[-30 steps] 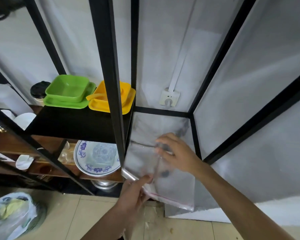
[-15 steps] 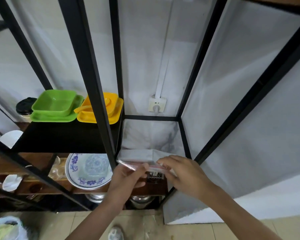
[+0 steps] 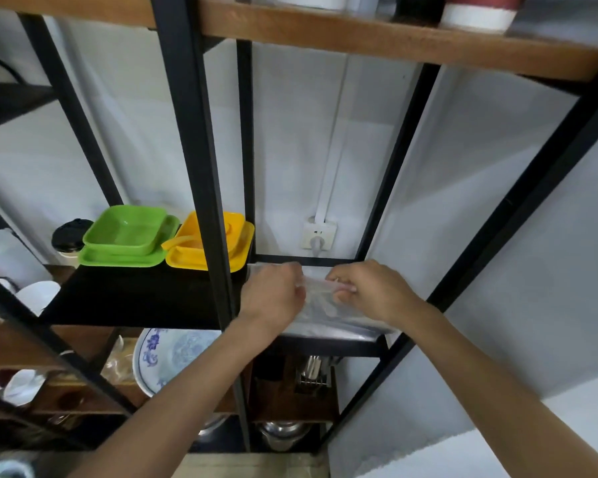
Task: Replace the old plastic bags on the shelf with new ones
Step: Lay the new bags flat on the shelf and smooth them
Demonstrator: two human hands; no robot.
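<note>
A clear plastic bag (image 3: 328,313) lies flat over the small right-hand shelf (image 3: 328,343) of a black metal rack. Both hands rest on the bag near its far edge. My left hand (image 3: 273,294) pinches the bag on the left side. My right hand (image 3: 370,291) pinches its upper edge, which shows a thin pink strip, on the right side. The bag's front edge hangs slightly over the shelf's front bar. The parts under my hands are hidden.
A thick black upright (image 3: 204,201) stands just left of my left hand. Green trays (image 3: 126,239) and yellow trays (image 3: 232,239) sit on the black shelf to the left. A wall socket (image 3: 320,234) is behind. A blue-patterned plate (image 3: 173,353), utensils and metal pots sit below.
The bag has gone from hanging in front of the rack to lying on the right-hand shelf. Both hands moved up and forward with it. The view tilted upward.
</note>
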